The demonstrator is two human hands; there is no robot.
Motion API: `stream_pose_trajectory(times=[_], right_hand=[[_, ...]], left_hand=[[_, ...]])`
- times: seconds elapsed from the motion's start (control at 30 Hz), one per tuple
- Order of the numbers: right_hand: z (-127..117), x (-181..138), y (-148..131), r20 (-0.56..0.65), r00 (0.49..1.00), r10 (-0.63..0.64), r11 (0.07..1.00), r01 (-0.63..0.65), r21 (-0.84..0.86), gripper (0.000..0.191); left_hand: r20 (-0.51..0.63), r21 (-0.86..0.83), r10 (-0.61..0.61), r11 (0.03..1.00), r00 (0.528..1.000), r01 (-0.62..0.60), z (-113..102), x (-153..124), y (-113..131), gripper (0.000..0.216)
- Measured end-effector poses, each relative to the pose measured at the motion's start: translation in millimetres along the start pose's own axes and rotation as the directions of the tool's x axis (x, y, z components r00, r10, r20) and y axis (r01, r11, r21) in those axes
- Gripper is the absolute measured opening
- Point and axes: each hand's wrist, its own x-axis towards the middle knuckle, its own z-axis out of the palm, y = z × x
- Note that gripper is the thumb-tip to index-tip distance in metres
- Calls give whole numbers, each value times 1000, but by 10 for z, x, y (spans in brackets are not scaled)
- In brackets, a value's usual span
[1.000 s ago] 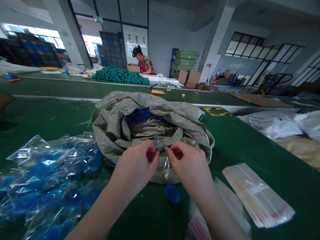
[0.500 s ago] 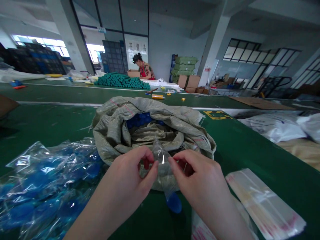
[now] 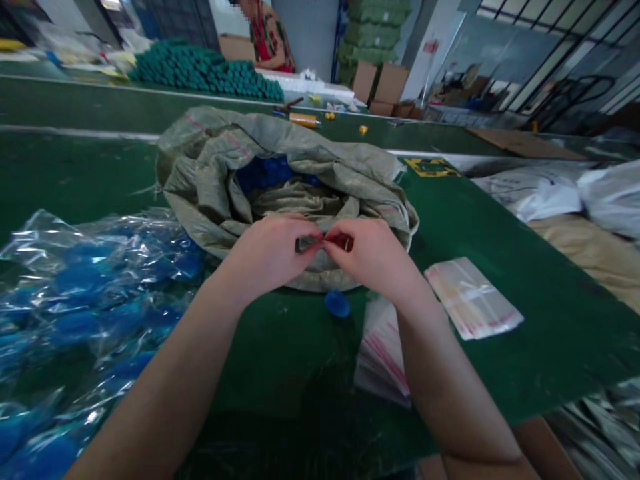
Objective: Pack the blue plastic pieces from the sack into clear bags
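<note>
My left hand (image 3: 273, 257) and my right hand (image 3: 373, 257) meet fingertip to fingertip in front of an open woven sack (image 3: 210, 180). Both are pinched on the top edge of a small clear plastic bag (image 3: 310, 243). Little of the bag shows between my fingers. Blue plastic pieces (image 3: 265, 172) lie inside the sack. One loose blue piece (image 3: 337, 303) rests on the green table (image 3: 500, 253) just below my hands.
A heap of clear bags filled with blue pieces (image 3: 85, 300) lies at the left. Two stacks of flat clear bags (image 3: 473, 297) (image 3: 383, 350) lie at the right. White sacks (image 3: 550, 193) sit far right. Another person (image 3: 267, 37) stands at a far table by green rolls (image 3: 200, 67).
My hands have drawn close together and the clear bag's upstanding top is now gathered between my fingertips. The camera has tilted downward, bringing more of the table's near edge into view.
</note>
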Motion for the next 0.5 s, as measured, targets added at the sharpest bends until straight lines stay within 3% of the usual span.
stream_pose_trajectory(times=[0.17, 0.27, 0.33, 0.4, 0.5], right_hand=[[16, -301, 275, 59, 994, 93, 991, -98, 88, 30], [280, -575, 402, 241, 966, 93, 993, -109, 53, 30], [493, -728, 438, 289, 952, 102, 995, -97, -32, 29], [633, -830, 433, 291, 947, 139, 989, -117, -94, 25], [619, -893, 367, 193, 956, 219, 976, -212, -59, 20]], left_hand=[[-34, 43, -133, 990, 991, 134, 38, 27, -92, 28], [-58, 34, -151, 988, 987, 153, 41, 37, -135, 27], [-67, 30, -145, 989, 987, 147, 42, 37, -144, 27], [-71, 29, -140, 989, 988, 142, 45, 34, -139, 26], [-77, 36, -131, 990, 988, 134, 53, 26, -109, 25]])
